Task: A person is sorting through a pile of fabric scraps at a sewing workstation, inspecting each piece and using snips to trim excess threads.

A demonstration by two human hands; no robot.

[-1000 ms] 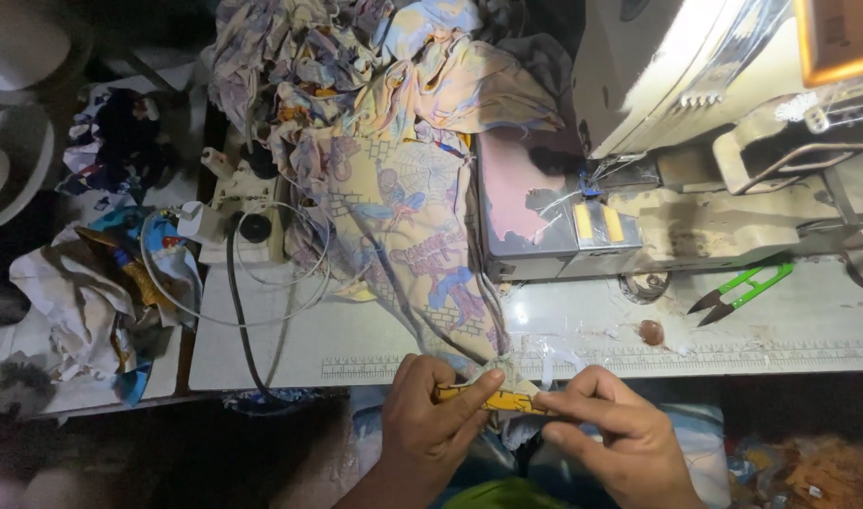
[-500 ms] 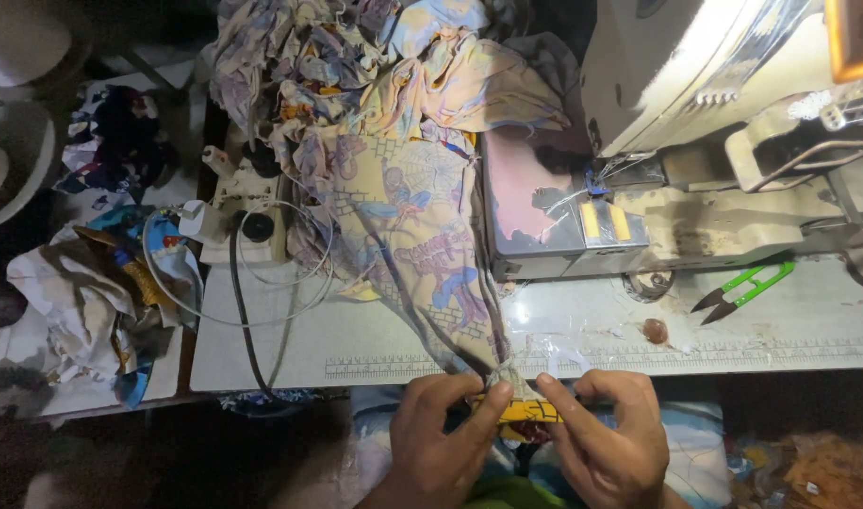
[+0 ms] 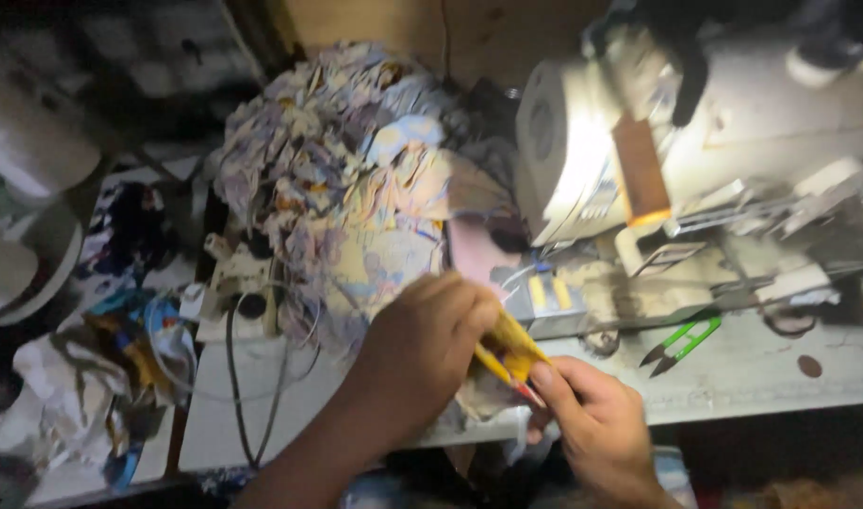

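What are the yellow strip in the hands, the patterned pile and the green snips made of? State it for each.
Yellow strip, pinched between left hand and right hand: looks like flexible plastic or coated tape; blur leaves it open. Patterned pile: thin printed cloth, matte, crumpled into soft folds. Green snips on the table: glossy green plastic handles, dark blades, probably metal.

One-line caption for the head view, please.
Both hands, left and right, grip a yellow tool over printed fabric beside a sewing machine.
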